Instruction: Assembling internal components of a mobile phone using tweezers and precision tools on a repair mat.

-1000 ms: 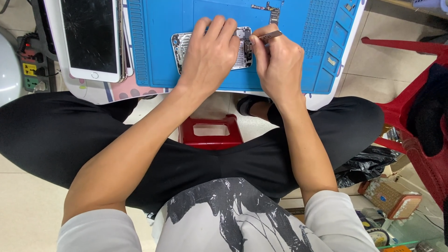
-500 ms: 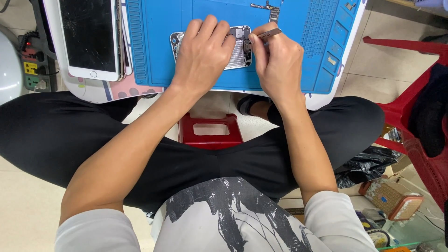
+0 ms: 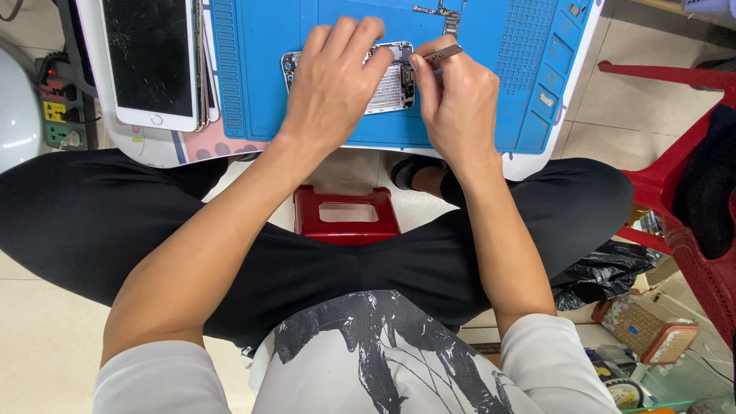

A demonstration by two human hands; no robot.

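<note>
An opened phone body (image 3: 392, 86) with its inner parts showing lies on a blue work mat (image 3: 491, 115). My left hand (image 3: 333, 84) lies flat over its left part and holds it down. My right hand (image 3: 458, 100) pinches metal tweezers (image 3: 438, 55), whose tips point down at the phone's right edge. Most of the phone is hidden under my left hand. Small loose phone parts (image 3: 441, 14) rest on the mat just beyond my hands.
A white phone screen (image 3: 152, 61) with cracked glass lies left of the mat. A power strip (image 3: 55, 115) sits at the far left. A red stool (image 3: 346, 215) shows between my legs. A red chair (image 3: 690, 176) stands to the right, with small boxes (image 3: 648, 330) on the floor.
The view has shifted slightly. My hands stay on the phone, and the tweezers have tilted a little at its right edge.
</note>
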